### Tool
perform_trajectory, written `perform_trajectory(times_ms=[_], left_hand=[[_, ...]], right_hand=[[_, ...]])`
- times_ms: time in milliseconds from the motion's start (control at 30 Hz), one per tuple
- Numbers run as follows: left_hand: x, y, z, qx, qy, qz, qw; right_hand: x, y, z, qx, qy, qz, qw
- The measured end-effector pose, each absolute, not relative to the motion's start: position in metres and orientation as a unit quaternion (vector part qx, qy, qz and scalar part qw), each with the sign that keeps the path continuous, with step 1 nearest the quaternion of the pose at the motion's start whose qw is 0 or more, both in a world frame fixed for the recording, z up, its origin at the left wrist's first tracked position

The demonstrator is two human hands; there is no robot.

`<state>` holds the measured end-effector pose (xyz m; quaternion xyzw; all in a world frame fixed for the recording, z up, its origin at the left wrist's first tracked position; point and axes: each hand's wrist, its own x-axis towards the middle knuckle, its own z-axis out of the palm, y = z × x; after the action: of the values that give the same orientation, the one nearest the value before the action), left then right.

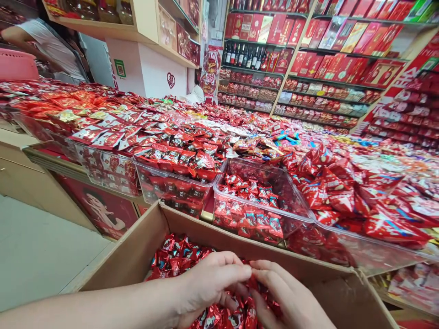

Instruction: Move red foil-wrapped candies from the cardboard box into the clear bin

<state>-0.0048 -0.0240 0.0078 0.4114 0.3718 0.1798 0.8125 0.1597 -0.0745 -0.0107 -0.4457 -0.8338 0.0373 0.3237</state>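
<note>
Both of my hands are down in an open cardboard box [202, 224] of small red foil-wrapped candies [181, 256]. My left hand [216, 278] curls its fingers round some of them from the left. From the right, my right hand [283, 290] cups the same heap with bent fingers. The fingertips of the two hands nearly meet at the top, with candies between the palms. How many candies they hold is hidden. Just beyond the box stands a clear plastic bin [264, 210], partly filled with similar red candies.
Bins heaped with dark-red packets [181, 151] and larger red pouches [343, 192] flank the clear bin. Shelves [274, 77] of red boxes and bottles line the back wall. At the far left a person in a white top [58, 45] stands near a pink basket [17, 65].
</note>
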Motion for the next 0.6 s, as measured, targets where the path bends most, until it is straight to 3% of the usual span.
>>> perform_trajectory(times_ms=[167, 233, 300, 367, 467, 600], left_hand=[[-0.01, -0.018, 0.021, 0.419, 0.296, 0.174, 0.841], [-0.01, -0.017, 0.021, 0.44, 0.312, 0.156, 0.828], [-0.009, -0.019, 0.017, 0.456, 0.331, 0.133, 0.815], [-0.008, -0.022, 0.012, 0.474, 0.344, 0.11, 0.803], [-0.007, -0.025, 0.009, 0.504, 0.365, 0.083, 0.778], [-0.007, -0.025, 0.012, 0.533, 0.381, 0.074, 0.752]], right_hand=[[0.171, -0.054, 0.07, -0.453, -0.824, -0.136, 0.312], [0.173, -0.025, 0.104, -0.483, -0.816, -0.177, 0.264], [0.173, 0.013, 0.123, -0.54, -0.807, -0.206, 0.122], [0.174, 0.054, 0.126, -0.575, -0.786, -0.213, -0.081], [0.179, 0.101, 0.11, -0.573, -0.774, -0.185, -0.196], [0.187, 0.126, 0.08, -0.571, -0.761, -0.158, -0.265]])
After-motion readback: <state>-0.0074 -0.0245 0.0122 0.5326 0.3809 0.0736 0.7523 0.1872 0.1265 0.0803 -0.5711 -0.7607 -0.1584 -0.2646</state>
